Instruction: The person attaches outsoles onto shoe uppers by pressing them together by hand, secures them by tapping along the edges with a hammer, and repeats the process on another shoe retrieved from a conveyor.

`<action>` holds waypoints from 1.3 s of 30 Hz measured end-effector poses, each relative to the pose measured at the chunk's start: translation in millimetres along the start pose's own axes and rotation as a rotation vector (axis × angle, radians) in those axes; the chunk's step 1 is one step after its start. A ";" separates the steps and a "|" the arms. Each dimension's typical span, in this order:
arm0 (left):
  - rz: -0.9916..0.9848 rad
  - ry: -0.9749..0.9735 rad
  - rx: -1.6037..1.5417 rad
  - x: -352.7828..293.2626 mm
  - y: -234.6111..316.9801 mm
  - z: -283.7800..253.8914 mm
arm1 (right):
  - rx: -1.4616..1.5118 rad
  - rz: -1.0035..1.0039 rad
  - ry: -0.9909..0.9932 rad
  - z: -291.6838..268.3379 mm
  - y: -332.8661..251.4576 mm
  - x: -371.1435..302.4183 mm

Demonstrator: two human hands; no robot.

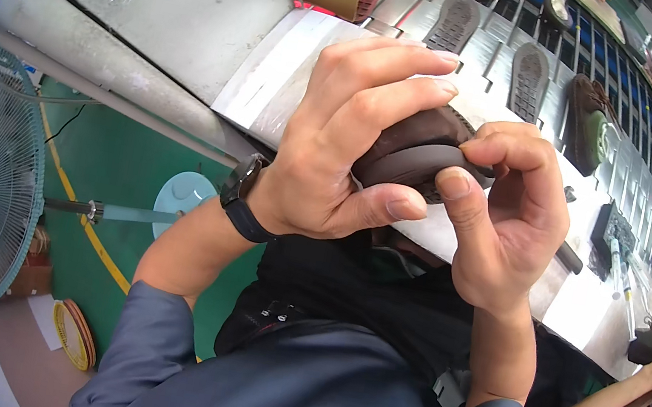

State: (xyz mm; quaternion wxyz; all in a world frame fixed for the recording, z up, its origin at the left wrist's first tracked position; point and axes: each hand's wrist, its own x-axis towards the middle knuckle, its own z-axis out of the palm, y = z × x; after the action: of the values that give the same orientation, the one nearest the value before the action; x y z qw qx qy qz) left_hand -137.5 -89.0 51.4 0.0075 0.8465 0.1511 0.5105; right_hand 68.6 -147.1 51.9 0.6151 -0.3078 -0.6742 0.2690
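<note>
A brown shoe's (pixel 427 130) sole edge (pixel 408 164) is running rightward from the left hand's (pixel 328 139) cupping fingers into the right hand's (pixel 521 232) pinching thumb and forefinger.

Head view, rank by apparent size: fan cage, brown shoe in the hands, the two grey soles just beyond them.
1. Fan cage
2. Brown shoe, partly hidden; nearness may enlarge it
3. Left grey sole and right grey sole: too alike to rank
</note>
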 end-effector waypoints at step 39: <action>-0.767 -0.300 -0.477 -113.7 23.6 8.5 | -0.888 -0.026 -0.547 -4.5 23.6 -22.7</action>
State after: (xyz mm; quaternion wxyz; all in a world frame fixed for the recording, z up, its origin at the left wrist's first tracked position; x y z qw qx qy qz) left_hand -173.5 -140.3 -46.8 0.4114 0.7685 0.3286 0.3635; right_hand 76.2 -148.4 19.8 0.2298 -0.4492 -0.8631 0.0199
